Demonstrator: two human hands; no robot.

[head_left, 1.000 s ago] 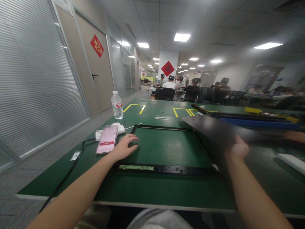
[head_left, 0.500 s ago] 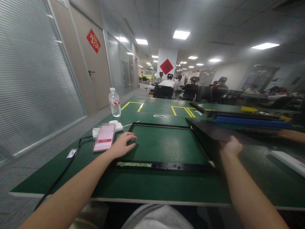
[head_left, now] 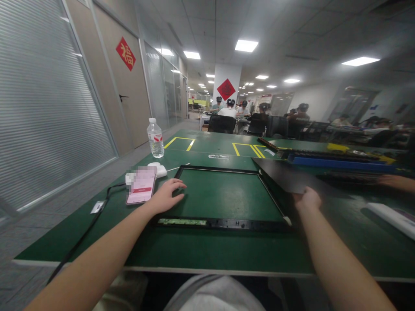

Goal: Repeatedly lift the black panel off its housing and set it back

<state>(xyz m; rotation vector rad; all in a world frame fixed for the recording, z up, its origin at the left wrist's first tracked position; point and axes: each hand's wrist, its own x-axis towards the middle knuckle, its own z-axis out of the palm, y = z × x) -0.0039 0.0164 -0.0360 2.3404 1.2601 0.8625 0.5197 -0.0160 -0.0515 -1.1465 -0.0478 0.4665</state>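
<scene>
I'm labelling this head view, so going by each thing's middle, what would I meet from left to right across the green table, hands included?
White cable tag → phone → left hand → black frame → right hand, holding the dark panel → long white object.

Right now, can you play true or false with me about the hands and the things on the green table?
1. The right hand holds a dark panel. True.
2. The bottle has tipped over. False: the bottle stands upright.
3. The green table shows through the middle of the black frame. True.
4. The left hand is gripping the bottle. False: the left hand is open at the left side of the black frame.
5. The phone lies to the right of the black frame. False: the phone is to its left.
</scene>
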